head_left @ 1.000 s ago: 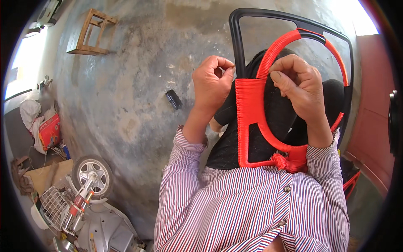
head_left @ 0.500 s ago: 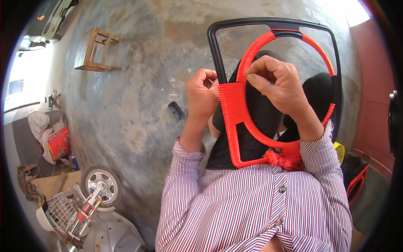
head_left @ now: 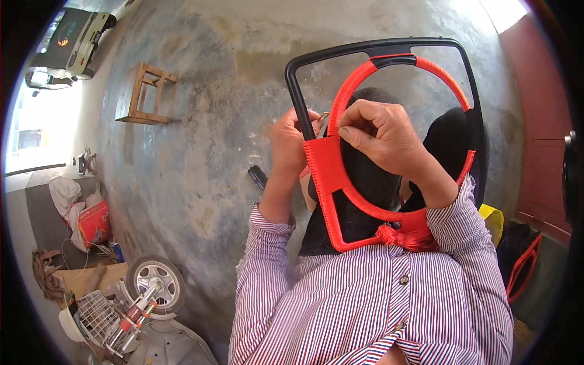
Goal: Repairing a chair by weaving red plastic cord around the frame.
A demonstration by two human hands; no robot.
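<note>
A black frame [head_left: 296,91] with an inner ring rests upright across my lap. Glossy red cord [head_left: 325,164] is wound tightly round its left side and most of the ring, and a red bundle of cord [head_left: 406,238] hangs at the bottom by my shirt. My right hand [head_left: 383,131] is closed, thumb and fingertips pinching at the left inner edge of the ring, just above the wide wrapped part. Outside the frame's left bar, my left hand [head_left: 289,143] is closed, its fingertips partly behind the bar. A small brassy loop [head_left: 323,115] shows beside them; what they hold is hidden.
A wooden stool [head_left: 146,94] lies tipped over on the concrete floor [head_left: 207,152]. Nearby on the floor is a small black object [head_left: 258,176]. A scooter wheel [head_left: 155,283] stands lower left, a red bag [head_left: 93,223] behind it. At right are a red door [head_left: 541,109] and another red-edged frame [head_left: 524,267].
My view has shifted, so the frame sits slightly lower and further left. My left fingers have moved up along the bar, and the brassy loop now shows. My right hand stays at the ring's left edge.
</note>
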